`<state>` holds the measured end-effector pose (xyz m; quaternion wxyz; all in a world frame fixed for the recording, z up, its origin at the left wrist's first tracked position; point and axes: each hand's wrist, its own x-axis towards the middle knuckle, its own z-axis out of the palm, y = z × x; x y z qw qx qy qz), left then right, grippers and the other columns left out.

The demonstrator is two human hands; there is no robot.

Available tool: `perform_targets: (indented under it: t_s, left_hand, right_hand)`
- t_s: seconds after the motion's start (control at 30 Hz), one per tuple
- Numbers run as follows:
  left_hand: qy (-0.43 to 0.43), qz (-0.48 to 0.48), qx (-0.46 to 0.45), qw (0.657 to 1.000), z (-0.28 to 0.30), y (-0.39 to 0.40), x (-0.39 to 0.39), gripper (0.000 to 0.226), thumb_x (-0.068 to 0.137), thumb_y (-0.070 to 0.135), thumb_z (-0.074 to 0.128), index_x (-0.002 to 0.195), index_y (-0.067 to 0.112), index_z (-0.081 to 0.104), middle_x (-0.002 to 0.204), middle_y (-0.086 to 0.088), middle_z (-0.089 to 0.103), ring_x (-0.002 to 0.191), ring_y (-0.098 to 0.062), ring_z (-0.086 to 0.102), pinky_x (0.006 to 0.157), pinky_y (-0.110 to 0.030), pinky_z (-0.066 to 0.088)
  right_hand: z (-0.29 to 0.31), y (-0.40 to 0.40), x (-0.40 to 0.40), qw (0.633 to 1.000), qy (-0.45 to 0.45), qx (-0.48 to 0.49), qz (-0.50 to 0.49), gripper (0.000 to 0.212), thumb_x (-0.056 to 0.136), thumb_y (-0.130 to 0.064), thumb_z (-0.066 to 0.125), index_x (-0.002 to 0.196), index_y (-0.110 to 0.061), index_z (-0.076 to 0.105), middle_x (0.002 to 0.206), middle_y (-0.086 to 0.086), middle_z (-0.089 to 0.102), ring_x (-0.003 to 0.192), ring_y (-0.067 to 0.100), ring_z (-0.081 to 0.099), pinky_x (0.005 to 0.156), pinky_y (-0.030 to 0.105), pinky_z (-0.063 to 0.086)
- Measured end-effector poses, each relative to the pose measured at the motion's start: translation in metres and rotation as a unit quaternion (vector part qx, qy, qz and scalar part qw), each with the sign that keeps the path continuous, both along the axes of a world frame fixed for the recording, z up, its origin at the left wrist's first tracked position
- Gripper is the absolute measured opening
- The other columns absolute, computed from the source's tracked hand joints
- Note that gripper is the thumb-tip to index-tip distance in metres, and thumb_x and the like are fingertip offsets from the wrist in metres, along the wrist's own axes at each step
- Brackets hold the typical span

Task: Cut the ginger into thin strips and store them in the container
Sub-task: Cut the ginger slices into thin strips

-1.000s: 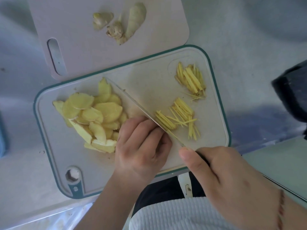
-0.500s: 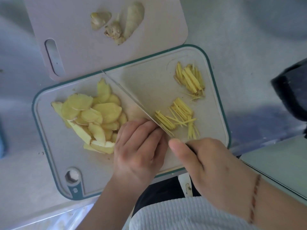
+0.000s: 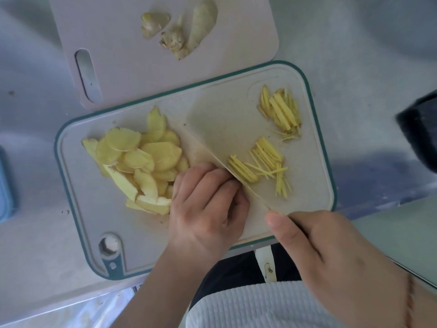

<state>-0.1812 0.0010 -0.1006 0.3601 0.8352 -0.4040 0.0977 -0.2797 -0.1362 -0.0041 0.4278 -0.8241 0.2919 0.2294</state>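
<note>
Head view, the only one: we're mid-julienne on the teal-rimmed cutting board (image 3: 316,129). Our left hand (image 3: 208,204) sits knuckles-up w/ fingers (image 3: 208,178) curled and pressed together, bearing down on a small stack of ginger slices that's hidden under them. Our right hand (image 3: 331,247) is wrapped round the knife handle, thumb laid straight along the top; the handle itself is mostly covered. The knife blade (image 3: 212,129) runs diagonally up-left across the board, its flat touching the left knuckles, edge just beside the freshest strips (image 3: 243,171).

Where the ginger stands: uncut slices (image 3: 139,159) piled on the board's left half, approx. three bunches of finished strips on the right half, the farthest one (image 3: 281,112) near the top-right corner. Peeled knobs/offcuts (image 3: 179,31) lie on the pink board (image 3: 118,43) behind. A blue edge (image 3: 4,185) at far left on the counter (image 3: 354,55) may be the container; we can't tell. So we judge cutting well under half done, storing not begun.

To do this step well: keep fingertips tucked behind the knuckles, let the blade ride that knuckle wall, creep the left hand back a hair per stroke so strips stay even, and keep the stack low so it doesn't slide.
</note>
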Motion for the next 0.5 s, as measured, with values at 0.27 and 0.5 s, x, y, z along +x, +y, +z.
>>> perform_targets:
  t_s: [0.27,0.5]
  left_hand:
    - [0.009,-0.001,-0.012,1.0,-0.0001,-0.001,0.0005,0.024,0.086,-0.002,0.064,0.064,0.001,0.072,0.075,-0.007,0.07,0.074,-0.029,0.067,0.068,-0.038,0.051]
    - [0.025,-0.006,-0.026,0.999,-0.0009,-0.0006,0.0002,0.025,0.089,-0.001,0.062,0.067,-0.001,0.074,0.077,-0.008,0.071,0.074,-0.03,0.067,0.069,-0.04,0.052]
  right_hand:
    - [-0.0018,0.0018,-0.0023,1.0,0.012,-0.019,0.004,0.07,0.076,-0.084,0.014,0.05,-0.023,0.036,0.051,-0.013,0.048,0.054,0.004,0.048,0.05,0.017,0.036]
    - [-0.0018,0.0033,-0.0013,1.0,0.013,-0.023,-0.004,0.072,0.077,-0.082,0.016,0.049,-0.018,0.031,0.046,-0.007,0.044,0.051,0.009,0.047,0.048,0.018,0.034]
